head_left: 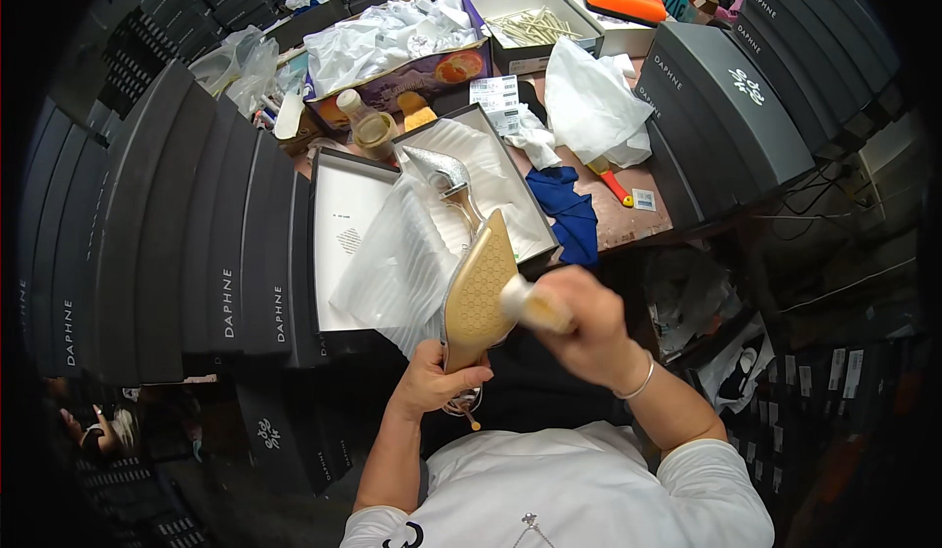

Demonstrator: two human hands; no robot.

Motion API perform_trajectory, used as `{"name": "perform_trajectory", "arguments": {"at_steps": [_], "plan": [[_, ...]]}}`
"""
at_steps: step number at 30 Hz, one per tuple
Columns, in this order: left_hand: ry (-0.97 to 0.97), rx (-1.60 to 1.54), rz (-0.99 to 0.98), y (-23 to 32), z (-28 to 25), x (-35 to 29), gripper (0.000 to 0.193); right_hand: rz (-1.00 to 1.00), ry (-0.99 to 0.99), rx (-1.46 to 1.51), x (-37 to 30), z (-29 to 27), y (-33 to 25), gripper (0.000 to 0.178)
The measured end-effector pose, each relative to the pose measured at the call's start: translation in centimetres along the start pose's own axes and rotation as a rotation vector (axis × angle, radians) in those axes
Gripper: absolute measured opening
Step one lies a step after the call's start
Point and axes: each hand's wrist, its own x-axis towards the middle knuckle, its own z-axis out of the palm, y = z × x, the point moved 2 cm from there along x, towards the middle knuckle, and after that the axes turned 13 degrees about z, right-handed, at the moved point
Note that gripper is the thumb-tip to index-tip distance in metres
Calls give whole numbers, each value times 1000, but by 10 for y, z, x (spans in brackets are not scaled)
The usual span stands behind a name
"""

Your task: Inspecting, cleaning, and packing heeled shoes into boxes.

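Note:
My left hand (432, 381) is closed around the rear part of a high-heeled shoe (481, 298), with its tan, patterned sole turned up. The slim heel and a strap hang below that hand. Against or just over the sole's right edge is a small white and yellowish object (538, 307), blurred by motion, gripped in my right hand (594, 327). Its kind is not clear. A matching silver pointed shoe (439, 168) lies in the open shoebox (498, 121) beyond, on white foam wrap (392, 254) that spills over the box's left side.
Dark shoeboxes (137, 224) are stacked at the left, and more (726, 106) stand at the right. Behind the open box are a purple carton (412, 77) of white paper, a jar (373, 134) and a tray (594, 43) of sticks. A blue cloth (564, 209) hangs over the table edge.

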Motion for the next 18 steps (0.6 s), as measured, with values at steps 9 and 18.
{"name": "perform_trajectory", "arguments": {"at_steps": [9,18], "plan": [[-20,289,76,-10,8,-7,14,-182,-242,-247,-12,37,7,19],[-18,188,-116,-1,2,3,13,141,-133,-82,38,18,49,21]]}}
